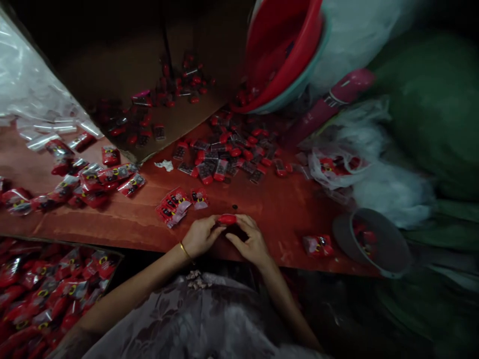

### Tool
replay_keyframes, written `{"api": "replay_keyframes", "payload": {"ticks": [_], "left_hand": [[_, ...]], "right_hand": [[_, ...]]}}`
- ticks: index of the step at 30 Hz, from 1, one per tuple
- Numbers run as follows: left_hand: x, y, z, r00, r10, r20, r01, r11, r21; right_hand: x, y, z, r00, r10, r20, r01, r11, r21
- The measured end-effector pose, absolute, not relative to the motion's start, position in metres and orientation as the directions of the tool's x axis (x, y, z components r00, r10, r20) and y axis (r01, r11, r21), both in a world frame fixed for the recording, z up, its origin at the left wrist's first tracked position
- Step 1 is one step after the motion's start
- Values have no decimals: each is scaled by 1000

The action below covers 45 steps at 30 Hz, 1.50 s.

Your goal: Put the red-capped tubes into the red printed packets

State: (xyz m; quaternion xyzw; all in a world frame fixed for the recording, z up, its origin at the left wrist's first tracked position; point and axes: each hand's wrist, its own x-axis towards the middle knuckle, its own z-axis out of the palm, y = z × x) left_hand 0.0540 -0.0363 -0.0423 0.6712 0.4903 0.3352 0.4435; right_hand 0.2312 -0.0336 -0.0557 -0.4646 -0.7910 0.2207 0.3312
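Note:
Near the front edge of the reddish table, a small red item is held between my two hands. My left hand, with a gold bangle at the wrist, pinches its left end. On its right side, my right hand has its fingers closed on it, the thumb just below. Just beyond my left hand lie a stack of red printed cards and another small group of cards. Farther back is a pile of small clear containers with red ends.
Wrapped red packets lie at the left; more fill a box at lower left. Behind stands a cardboard box. A tilted red basin, a dark pink flask, plastic bags and a grey bowl are at the right.

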Motion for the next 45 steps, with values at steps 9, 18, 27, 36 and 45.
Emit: {"api": "replay_keyframes", "payload": {"ticks": [9,18,27,36,45], "left_hand": [[52,-40,-51,319,948,-2,710,-238,662],[45,-42,-41,220,975,-36,551,-93,830],[-108,-61,-9,-587,738,-335,-302,184,935],[-139,-48,4,-370,714,-595,-670,238,703],[1,-9,-13,-111,992,-59,345,94,934]], "right_hand": [[233,-26,-70,-408,832,376,591,554,-587],[231,-22,-63,-492,807,325,573,582,-577],[172,18,-59,-462,833,304,756,549,-357],[159,18,-70,-435,816,382,781,552,-291],[167,7,-46,-398,727,559,693,638,-337]]}}
